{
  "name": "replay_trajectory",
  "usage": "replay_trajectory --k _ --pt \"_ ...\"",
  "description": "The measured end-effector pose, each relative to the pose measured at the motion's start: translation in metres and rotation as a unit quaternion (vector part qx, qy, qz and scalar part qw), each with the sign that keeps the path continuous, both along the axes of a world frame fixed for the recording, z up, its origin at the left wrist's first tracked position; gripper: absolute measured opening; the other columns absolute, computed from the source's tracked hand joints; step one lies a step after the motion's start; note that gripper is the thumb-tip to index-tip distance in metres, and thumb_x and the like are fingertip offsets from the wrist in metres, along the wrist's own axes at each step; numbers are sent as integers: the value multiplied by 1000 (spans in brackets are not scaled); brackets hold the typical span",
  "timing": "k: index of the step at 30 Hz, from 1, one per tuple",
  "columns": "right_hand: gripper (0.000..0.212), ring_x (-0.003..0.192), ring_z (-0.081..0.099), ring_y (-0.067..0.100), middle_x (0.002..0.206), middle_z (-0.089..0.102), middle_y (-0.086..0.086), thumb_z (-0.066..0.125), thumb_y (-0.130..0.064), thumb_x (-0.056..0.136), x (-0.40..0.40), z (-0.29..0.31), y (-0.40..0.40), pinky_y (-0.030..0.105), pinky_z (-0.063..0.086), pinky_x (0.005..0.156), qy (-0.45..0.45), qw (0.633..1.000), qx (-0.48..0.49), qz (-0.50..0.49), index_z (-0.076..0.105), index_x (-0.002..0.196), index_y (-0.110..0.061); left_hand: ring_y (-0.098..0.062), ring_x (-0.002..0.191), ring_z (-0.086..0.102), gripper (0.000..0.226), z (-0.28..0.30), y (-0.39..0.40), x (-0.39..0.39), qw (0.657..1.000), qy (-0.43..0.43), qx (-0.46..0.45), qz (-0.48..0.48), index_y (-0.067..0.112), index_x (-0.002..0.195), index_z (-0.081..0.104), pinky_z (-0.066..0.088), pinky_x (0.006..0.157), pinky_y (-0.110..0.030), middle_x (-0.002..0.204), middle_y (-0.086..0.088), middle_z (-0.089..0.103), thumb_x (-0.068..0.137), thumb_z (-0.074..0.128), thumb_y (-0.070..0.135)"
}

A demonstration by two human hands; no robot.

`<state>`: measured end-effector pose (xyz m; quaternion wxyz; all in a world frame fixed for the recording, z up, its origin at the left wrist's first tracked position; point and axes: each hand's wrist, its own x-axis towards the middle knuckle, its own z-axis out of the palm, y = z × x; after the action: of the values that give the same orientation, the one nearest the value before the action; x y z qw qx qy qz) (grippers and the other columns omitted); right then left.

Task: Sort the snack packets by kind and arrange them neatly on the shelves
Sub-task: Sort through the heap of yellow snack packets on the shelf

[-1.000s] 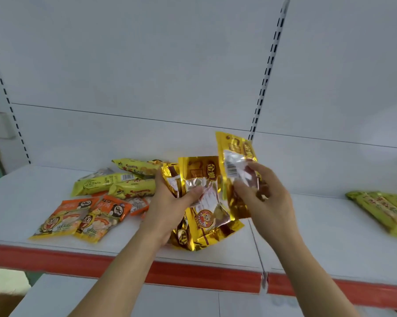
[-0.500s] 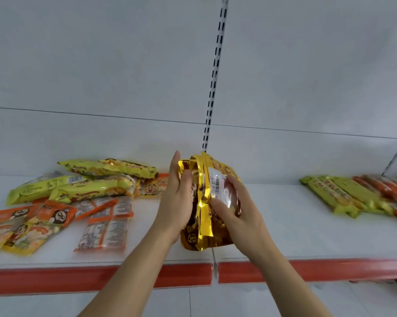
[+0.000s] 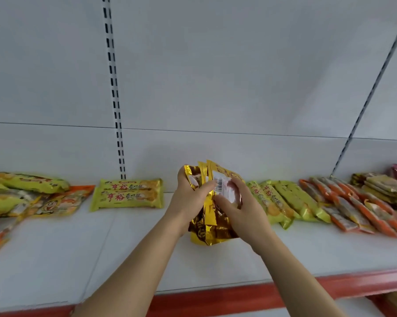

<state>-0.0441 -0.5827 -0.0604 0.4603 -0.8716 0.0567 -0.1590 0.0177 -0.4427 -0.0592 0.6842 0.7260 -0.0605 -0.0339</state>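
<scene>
A bunch of gold foil snack packets (image 3: pixel 207 227) stands upright between my two hands over the middle of the white shelf (image 3: pixel 101 259). My left hand (image 3: pixel 188 202) grips the bunch from the left, thumb across the front. My right hand (image 3: pixel 241 213) holds it from the right, fingers curled round the front packet with its white barcode label. The packets' lower edges sit at or just above the shelf; contact is unclear.
Yellow-green packets (image 3: pixel 126 193) lie left of my hands, with more yellow and orange ones (image 3: pixel 55 202) at far left. To the right lie rows of yellow-green packets (image 3: pixel 284 202), orange packets (image 3: pixel 353 209) and tan packets (image 3: pixel 385 186). A red strip (image 3: pixel 216 300) edges the shelf front.
The view has swung right along the shelf and both hands have carried the gold bunch rightward. The single packet held apart a second ago is now pressed into the bunch.
</scene>
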Motion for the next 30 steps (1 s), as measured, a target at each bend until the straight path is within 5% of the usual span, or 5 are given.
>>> replay_trajectory --k 12,16,21,26,30 --pt "61 146 23 32 161 24 7 29 -52 103 64 -30 -24 44 31 115 40 937 -344 -34 20 157 -24 -35 124 61 77 -21 -26 47 908 -104 391 104 11 164 -3 50 88 -43 148 -15 54 108 30 53" --pt "52 137 40 28 146 44 0 15 -52 103 67 -39 -28 46 38 110 45 944 -326 31 28 150 -32 -30 127 59 85 -22 -15 49 902 -124 403 97 14 164 -1 49 88 -39 154 -13 44 104 49 48" --pt "119 153 4 28 167 8 4 -27 -90 62 73 -56 -28 50 20 121 90 937 -327 84 14 157 -32 -28 147 42 89 -19 -2 49 913 -97 396 13 18 165 -3 40 111 -38 167 -7 30 103 57 39" --pt "79 153 5 26 166 9 3 7 -72 93 73 -47 -18 48 18 122 85 945 -306 78 5 159 -30 -30 113 65 85 -15 -4 58 904 -130 403 57 23 164 5 45 79 -32 139 -6 60 102 63 33" --pt "81 155 0 23 168 7 2 3 -73 89 64 -43 -25 48 9 124 78 935 -343 47 1 159 -32 -33 132 56 83 -30 -7 58 904 -117 405 78 14 161 15 50 95 -42 157 -10 44 100 60 48"
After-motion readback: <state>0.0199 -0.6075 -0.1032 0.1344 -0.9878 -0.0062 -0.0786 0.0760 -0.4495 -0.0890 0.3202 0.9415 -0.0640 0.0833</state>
